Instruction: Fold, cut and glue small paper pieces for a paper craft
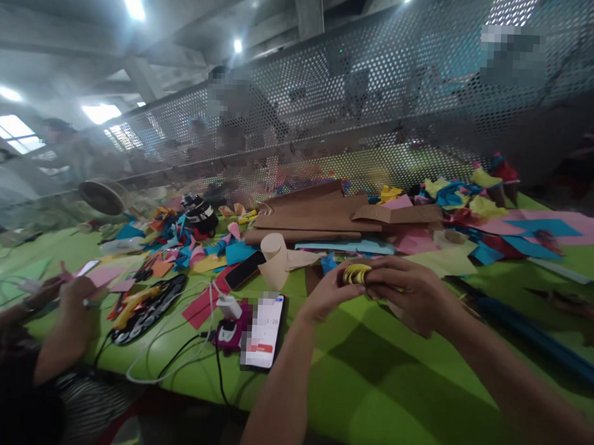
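My left hand [329, 291] is closed around a yellow coil of narrow rings [356, 273], which looks like a rolled paper strip. My right hand [406, 287] reaches in from the other side, its fingers bent against the coil's right end. Below the right hand a pale tan piece [396, 312] shows in part; whether the hand holds it I cannot tell. Behind my left hand, a cream paper cone [274, 257] stands on the green table [362, 402]. A lit phone [267, 333] lies left of my left forearm, beside a magenta power adapter [230, 334] with a white plug.
Brown cardboard sheets [312, 213] and crumpled coloured paper [450, 193] line the back, before a perforated metal screen [301, 118]. A long blue tool [533, 338] lies at right. At left, a co-worker's hands [74, 295] hold pink paper near yellow-handled tools [138, 307] and cables.
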`<action>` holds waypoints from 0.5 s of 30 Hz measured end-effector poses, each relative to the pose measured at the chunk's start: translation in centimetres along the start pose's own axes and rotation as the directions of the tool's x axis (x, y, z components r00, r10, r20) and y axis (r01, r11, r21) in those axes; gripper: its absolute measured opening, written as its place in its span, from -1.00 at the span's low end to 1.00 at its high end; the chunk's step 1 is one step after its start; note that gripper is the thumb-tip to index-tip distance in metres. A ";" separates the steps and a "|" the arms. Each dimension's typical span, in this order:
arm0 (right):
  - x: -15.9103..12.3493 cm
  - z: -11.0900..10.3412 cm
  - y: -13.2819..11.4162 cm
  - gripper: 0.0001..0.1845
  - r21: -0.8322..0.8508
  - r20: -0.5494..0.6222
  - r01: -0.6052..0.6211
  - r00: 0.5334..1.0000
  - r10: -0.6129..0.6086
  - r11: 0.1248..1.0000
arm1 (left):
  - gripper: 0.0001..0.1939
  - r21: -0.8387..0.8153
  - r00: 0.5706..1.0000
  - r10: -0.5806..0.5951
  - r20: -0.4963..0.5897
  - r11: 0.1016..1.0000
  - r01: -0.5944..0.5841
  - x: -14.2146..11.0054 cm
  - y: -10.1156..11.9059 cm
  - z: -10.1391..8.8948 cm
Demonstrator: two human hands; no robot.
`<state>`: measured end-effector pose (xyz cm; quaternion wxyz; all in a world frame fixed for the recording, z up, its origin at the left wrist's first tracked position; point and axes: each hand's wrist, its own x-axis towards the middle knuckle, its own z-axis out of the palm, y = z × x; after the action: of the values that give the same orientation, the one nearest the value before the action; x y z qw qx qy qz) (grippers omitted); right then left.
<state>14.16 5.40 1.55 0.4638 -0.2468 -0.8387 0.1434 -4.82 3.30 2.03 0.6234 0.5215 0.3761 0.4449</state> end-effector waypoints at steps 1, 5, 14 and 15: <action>0.0 0.0 0.0 -0.79 0.002 0.000 -0.006 1.000 0.006 1.000 | -0.47 0.009 1.000 -0.009 -0.011 1.000 0.010 0.0 0.0 0.0; -0.1 0.1 0.0 -0.77 0.006 -0.008 -0.018 1.000 0.018 1.000 | -0.49 0.016 1.000 -0.018 -0.013 1.000 0.018 0.0 -0.2 -0.1; -0.1 0.4 0.4 -0.78 -0.024 -0.045 0.006 0.999 -0.007 1.000 | -0.44 -0.062 0.989 -0.057 -0.137 0.997 0.049 0.6 -2.0 -0.7; -0.1 0.4 0.3 -0.79 -0.023 -0.048 0.008 0.999 -0.009 1.000 | -0.45 -0.073 0.989 -0.057 -0.138 0.996 0.048 0.6 -2.1 -0.7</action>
<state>13.95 5.59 1.15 0.4815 -0.2518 -0.8300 0.1259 -4.94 3.98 -0.14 0.6247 0.4571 0.4168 0.4765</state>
